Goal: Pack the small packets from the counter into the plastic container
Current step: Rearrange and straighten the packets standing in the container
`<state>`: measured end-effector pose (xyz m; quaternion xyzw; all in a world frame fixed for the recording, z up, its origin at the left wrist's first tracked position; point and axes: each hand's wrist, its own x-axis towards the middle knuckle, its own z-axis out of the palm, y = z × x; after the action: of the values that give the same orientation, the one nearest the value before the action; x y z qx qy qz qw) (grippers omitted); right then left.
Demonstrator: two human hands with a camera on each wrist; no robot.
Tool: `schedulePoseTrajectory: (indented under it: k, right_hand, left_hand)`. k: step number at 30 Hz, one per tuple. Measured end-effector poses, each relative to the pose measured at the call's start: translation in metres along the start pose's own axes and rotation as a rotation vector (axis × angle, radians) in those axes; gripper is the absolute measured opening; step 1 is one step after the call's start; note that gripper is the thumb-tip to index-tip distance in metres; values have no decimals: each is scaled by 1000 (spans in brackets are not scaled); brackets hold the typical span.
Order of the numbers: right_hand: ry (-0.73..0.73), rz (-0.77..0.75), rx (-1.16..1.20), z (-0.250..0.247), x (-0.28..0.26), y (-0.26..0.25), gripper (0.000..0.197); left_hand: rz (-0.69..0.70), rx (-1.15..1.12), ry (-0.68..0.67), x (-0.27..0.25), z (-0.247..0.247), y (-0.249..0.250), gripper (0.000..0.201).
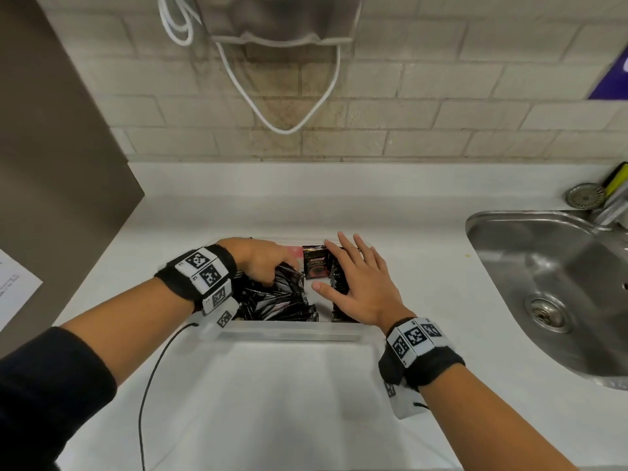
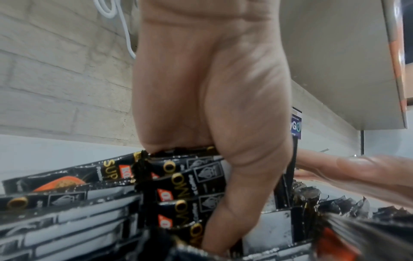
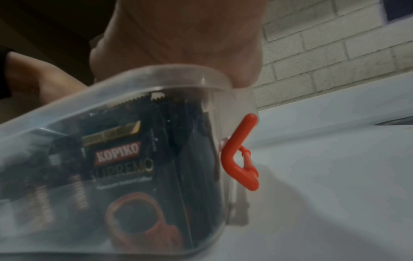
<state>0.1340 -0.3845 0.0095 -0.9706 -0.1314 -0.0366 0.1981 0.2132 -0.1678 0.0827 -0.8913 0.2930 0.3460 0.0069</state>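
Clear plastic container (image 1: 289,329) sits open on the white surface (image 1: 424,266); black Kopiko packets (image 1: 278,300) packed inside, one packet (image 1: 316,265) upright.

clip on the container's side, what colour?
Red-orange. The clip hangs on the clear plastic container's end wall; the right wrist view shows it best.

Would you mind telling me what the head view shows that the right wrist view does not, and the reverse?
Only the head view shows the left hand curled among the packets, the right hand spread flat over them, the sink and the sponge. Only the right wrist view shows the red latch and the KOPIKO label. Both show the plastic container, packets and brick wall.
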Motion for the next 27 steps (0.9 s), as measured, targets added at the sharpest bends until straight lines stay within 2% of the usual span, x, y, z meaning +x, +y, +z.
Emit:
schedulePoseTrajectory:
  k: [7, 11, 16, 19, 21, 24, 27]
  right_hand:
    - [7, -3, -10, -2, -1, 0, 90]
    - [37, 2, 65, -4, -2, -3, 89]
    - [78, 42, 288, -14, -3, -5, 81]
    - [174, 61, 310, -25, 0, -11, 69]
    - [243, 60, 333, -32, 5, -21, 65]
    - [262, 34, 479, -42, 13, -45, 74]
    - [225, -87, 413, -45, 21, -67, 100]
  left_hand:
    - [127, -215, 130, -12, -9, -19, 59]
    - [194, -427, 268, -14, -10, -29, 56]
    - [267, -586, 408, -20, -10, -23, 50]
    - [282, -701, 470, -21, -12, -22, 40]
    - [290, -733, 504, -22, -13, -21, 41]
    - [301, -779, 541, -23, -15, -19, 46]
    - [330, -847, 504, -24, -15, -16, 43]
